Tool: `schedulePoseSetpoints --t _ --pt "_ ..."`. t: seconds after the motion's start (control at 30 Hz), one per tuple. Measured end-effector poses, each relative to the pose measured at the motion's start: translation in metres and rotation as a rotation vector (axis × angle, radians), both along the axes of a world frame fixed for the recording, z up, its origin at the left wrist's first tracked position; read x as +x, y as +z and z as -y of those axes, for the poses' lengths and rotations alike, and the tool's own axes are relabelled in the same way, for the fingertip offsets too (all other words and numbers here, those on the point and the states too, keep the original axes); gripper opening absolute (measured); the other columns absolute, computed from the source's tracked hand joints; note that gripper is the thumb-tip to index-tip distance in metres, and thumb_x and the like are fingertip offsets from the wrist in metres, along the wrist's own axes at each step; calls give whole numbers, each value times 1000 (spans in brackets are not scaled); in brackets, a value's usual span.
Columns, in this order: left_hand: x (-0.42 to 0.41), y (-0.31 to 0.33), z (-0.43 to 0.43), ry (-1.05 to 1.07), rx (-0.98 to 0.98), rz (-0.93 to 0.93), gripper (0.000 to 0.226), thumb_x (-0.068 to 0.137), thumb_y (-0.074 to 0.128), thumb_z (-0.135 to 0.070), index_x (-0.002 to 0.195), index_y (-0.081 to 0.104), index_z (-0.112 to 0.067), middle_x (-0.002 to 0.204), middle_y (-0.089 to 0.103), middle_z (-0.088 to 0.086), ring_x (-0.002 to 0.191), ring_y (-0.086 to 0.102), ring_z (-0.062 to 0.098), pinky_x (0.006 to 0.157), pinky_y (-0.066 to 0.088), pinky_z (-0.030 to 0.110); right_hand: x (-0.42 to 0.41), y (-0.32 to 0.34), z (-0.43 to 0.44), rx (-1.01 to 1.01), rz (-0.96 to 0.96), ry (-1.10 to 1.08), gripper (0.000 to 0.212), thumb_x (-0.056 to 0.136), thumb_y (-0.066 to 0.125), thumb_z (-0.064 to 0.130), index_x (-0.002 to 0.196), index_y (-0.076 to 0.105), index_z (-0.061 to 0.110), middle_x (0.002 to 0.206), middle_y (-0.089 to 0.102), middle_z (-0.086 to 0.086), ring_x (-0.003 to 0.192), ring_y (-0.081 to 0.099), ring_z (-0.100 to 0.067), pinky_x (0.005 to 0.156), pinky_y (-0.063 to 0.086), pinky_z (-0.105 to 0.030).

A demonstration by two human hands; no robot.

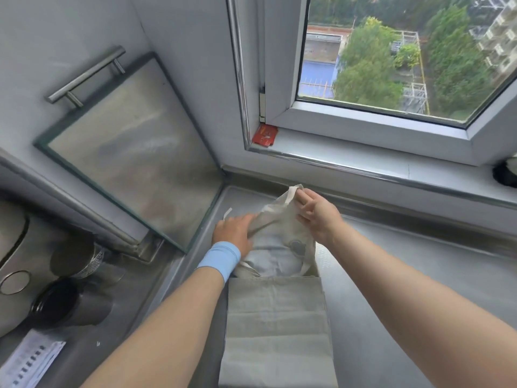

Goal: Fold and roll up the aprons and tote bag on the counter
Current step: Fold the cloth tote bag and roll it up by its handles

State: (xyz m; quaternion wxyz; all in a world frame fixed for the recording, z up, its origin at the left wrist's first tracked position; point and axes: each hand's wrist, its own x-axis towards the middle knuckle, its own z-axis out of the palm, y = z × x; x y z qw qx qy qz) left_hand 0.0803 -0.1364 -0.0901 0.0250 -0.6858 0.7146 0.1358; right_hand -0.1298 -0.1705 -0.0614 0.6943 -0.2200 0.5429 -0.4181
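Above the counter (419, 270), cloth (279, 219) hangs pinched beneath right grip (316, 217).

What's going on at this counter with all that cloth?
A person is sorting beige cloth on a steel counter below a window. The left hand, which has a blue wristband at the wrist, lies flat on a crumpled cloth. The right hand pinches that cloth's top edge and holds it raised. Nearer the person, a folded piece lies flat as a neat rectangle. Nothing looks rolled up yet.
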Motion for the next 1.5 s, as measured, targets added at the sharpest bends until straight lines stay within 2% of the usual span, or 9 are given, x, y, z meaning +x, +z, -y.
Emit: schedulePoseSetpoints --t 0.07,0.13,0.3,0.47,0.53,0.7,1.0,1.3,1.5 --pt "2 7 15 91 -85 60 15 87 54 -24 97 65 -26 106 67 3 105 60 29 82 45 31 -1 -3 7 -67 -142 21 55 65 44 -6 114 62 13 141 51 -11 98 42 -3 64 29 -28" --pt "6 13 31 169 -85 11 16 89 56 -28 97 69 -23 105 68 2 102 62 27 79 45 27 -6 -10 12 -100 -289 65 67 73 50 -12 137 52 9 149 45 -10 133 48 -17 79 39 -23" --pt "8 24 51 353 -232 -808 56 81 68 -3 132 52 -18 138 46 0 114 51 11 99 42 25 -5 -8 -2 -139 -747 357 94 83 54 -4 157 5 27 159 25 3 124 53 -25 86 51 -25" --pt "18 8 27 507 -358 -691 41 82 43 11 109 63 -11 117 59 7 107 59 26 96 45 29 27 -19 -15 -539 -1276 402 43 83 54 10 124 57 21 128 53 -3 120 50 -25 96 42 -36" --pt "24 3 11 625 -312 -616 34 78 41 11 92 64 -12 102 64 8 96 60 30 83 44 25 51 -16 -22 -538 -1262 541 15 88 53 27 94 66 24 102 65 1 100 60 -23 76 46 -33" --pt "38 -7 -25 774 229 -318 27 92 44 -6 111 63 -6 118 64 15 106 61 34 83 47 33 114 -27 -29 -341 -1317 809 53 80 48 67 65 56 17 64 59 0 63 55 -25 53 35 -28" --pt "37 -10 -58 634 591 -705 15 79 61 -24 93 65 -21 90 69 7 79 65 26 65 57 31 129 -39 -20 -105 -799 564 14 75 56 15 62 61 11 57 53 -5 54 48 -24 51 36 -25" --pt "48 -7 -60 550 752 -694 17 80 72 -5 79 57 -12 84 61 9 71 62 24 71 61 34 111 -24 -2 -52 -490 220 17 90 66 13 74 62 14 62 51 -7 45 43 -18 37 30 -18" --pt "41 16 -47 358 705 -94 38 78 70 -30 110 58 -14 93 66 5 84 67 25 80 55 31 90 -21 -14 -192 -614 290 28 90 50 4 102 68 22 104 70 4 66 66 -18 51 45 -22"
